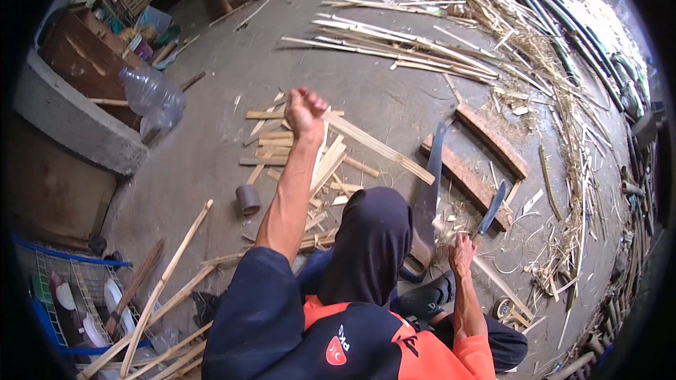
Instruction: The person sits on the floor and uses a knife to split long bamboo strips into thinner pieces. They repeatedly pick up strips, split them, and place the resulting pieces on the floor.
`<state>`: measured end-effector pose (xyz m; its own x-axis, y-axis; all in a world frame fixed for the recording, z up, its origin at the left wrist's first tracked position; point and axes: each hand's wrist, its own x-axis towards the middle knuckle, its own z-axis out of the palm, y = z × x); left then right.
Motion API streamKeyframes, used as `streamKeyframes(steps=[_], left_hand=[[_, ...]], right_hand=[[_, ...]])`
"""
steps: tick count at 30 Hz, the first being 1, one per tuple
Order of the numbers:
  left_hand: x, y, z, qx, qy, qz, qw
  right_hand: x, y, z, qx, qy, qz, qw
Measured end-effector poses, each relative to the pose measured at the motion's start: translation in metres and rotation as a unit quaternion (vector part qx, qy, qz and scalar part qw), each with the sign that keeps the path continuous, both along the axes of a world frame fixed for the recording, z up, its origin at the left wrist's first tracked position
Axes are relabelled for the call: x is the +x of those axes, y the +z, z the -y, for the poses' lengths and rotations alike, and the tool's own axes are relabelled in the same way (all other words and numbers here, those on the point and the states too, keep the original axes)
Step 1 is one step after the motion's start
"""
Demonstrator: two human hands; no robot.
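Raised in front of me, my left hand is closed round one end of a flat, pale bamboo strip. The strip slants off to the right, toward a long dark saw with a wooden handle. Lower and to the right, my right hand grips a knife whose blade points away from me. Beyond the blade lie two reddish-brown wooden beams, roughly parallel. Short bamboo pieces are scattered on the floor beneath and beside my left forearm.
A short brown tube stands left of my forearm. Long poles lie at lower left by a dish rack. A clear plastic jug sits near a concrete ledge. Split strips and shavings spread at far and right.
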<state>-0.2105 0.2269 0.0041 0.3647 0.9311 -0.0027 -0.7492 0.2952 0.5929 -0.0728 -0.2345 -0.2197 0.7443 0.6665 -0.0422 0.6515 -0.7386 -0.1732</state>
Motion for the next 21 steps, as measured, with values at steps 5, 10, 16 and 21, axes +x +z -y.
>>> streamKeyframes(steps=[5,10,16,21], left_hand=[[-0.024,0.009,-0.03,0.043,0.08,-0.125,0.988],[-0.057,-0.04,-0.041,0.385,0.02,-0.572,0.724],[-0.099,-0.166,-0.019,0.286,-0.333,-0.778,0.449],[-0.15,-0.226,0.039,0.241,-0.129,-0.839,0.471]], right_hand=[[0.011,0.011,0.003,0.01,0.038,-0.097,0.995],[0.006,0.009,0.032,-0.025,0.064,-0.15,0.986],[0.028,0.031,0.088,-0.223,-0.01,-0.098,0.97],[-0.004,0.037,0.084,-0.149,-0.13,-0.02,0.98]])
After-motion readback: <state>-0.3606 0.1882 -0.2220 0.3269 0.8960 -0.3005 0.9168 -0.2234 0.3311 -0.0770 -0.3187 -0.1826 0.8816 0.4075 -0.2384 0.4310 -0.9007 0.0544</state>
